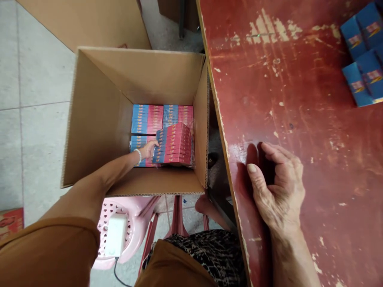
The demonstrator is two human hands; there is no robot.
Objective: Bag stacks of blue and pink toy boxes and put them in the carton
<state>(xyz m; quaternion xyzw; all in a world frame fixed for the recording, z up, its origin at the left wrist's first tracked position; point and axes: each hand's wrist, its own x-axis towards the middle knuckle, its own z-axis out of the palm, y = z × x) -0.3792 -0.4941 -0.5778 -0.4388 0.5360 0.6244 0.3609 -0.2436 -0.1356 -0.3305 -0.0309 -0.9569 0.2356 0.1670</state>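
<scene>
Left hand [148, 150] pinches blue-pink pack [176, 144] inside carton [98, 119], 9 o'clock; right hand [278, 185] half-curled, thumb apart, over red table [314, 159], 4 o'clock.

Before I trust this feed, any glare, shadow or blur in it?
Head view: pale glare on the scuffed, red-painted flat table near the bare right hand, with a dark shadow or reflection beneath it; head view, upper right: print on the blue rectangular boxes looks smeared.

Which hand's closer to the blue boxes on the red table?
Right. The right hand is at the same red table, apart from the blue boxes; the left hand is farther off, inside the carton.
</scene>
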